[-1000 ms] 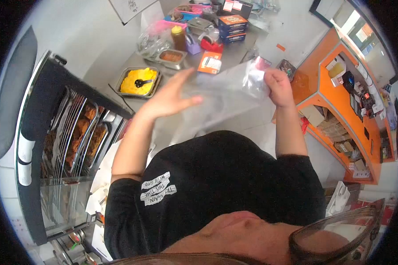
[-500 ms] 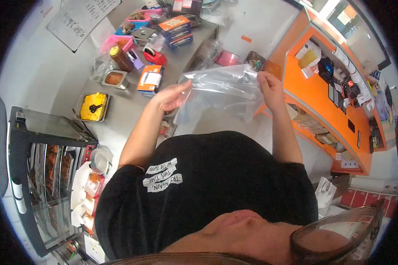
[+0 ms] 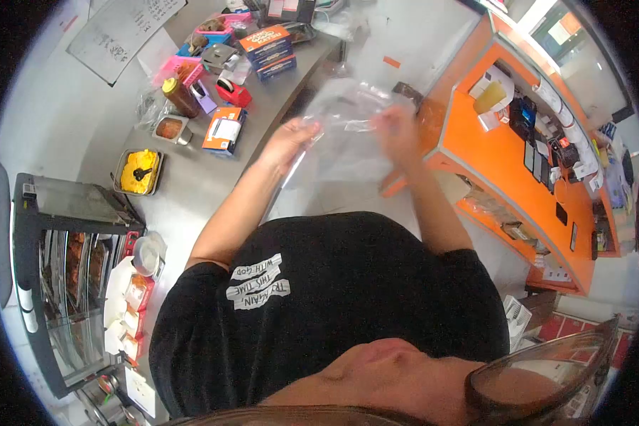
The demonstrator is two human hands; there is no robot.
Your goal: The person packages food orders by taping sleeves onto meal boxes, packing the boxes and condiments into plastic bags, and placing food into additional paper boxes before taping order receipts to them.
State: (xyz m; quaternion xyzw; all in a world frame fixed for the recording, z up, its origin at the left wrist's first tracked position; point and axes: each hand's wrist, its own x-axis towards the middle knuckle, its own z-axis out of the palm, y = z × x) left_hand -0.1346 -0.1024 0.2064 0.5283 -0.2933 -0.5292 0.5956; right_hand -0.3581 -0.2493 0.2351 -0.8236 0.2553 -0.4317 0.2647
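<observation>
A clear plastic bag [image 3: 344, 153] is stretched between my two hands in front of my chest. My left hand [image 3: 290, 145] pinches its left edge, thumb and fingers closed on the film. At the upper right of the bag, my right hand [image 3: 396, 135] is closed on the plastic, though motion blurs its fingers. The bag hangs down over the floor, beside the edge of the grey counter.
On the counter [image 3: 266, 106] stand an orange-and-blue box [image 3: 224, 131], a red tape dispenser [image 3: 232, 92], a sauce bottle [image 3: 180, 97], and a tray of yellow food [image 3: 139, 172]. A glass display cabinet [image 3: 78, 284] is at left; an orange desk [image 3: 490, 128] stands at right.
My right hand has moved left and slightly down, closer to my left hand. The bag has gone from pulled taut to looser and rounder at the top. The view has shifted slightly.
</observation>
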